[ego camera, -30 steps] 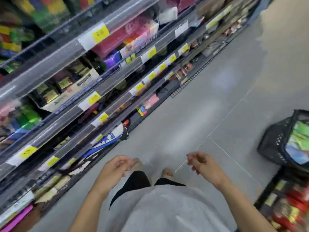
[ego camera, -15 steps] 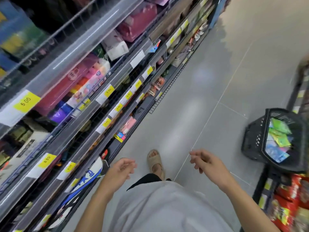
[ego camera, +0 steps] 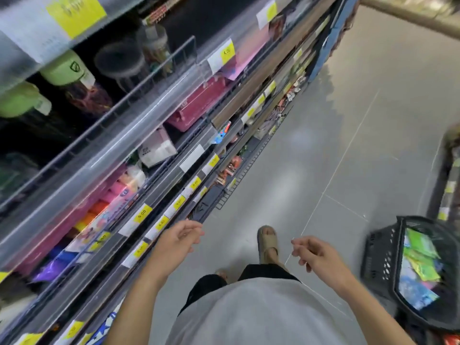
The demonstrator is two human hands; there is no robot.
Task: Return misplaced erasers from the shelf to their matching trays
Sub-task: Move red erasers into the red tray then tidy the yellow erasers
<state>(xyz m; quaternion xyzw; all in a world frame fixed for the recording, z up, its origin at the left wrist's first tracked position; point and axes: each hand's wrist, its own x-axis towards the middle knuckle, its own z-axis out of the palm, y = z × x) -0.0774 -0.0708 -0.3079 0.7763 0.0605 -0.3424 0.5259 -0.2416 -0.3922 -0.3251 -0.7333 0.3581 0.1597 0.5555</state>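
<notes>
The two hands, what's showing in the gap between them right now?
In the head view, between the left hand and right hand lie bare grey floor and the person's foot in a tan sandal.

Grey tiled floor (ego camera: 311, 150), stocked shelving (ego camera: 154, 155) along left, black basket (ego camera: 383, 260) at right, yellow price tags (ego camera: 142, 213)

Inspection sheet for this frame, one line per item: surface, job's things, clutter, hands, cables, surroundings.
Surface: grey tiled floor of a shop aisle; the person stands on it in a tan sandal.
Job's things: no eraser or tray can be told apart on the blurred shelves.
Clutter: black basket on the right, holding green and blue packets.
Hands: left hand and right hand both loosely curled, holding nothing, in front of the body.
Cables: nothing seen.
Surroundings: yellow price tags along the shelf edges; pink bins; another rack at far right.
</notes>
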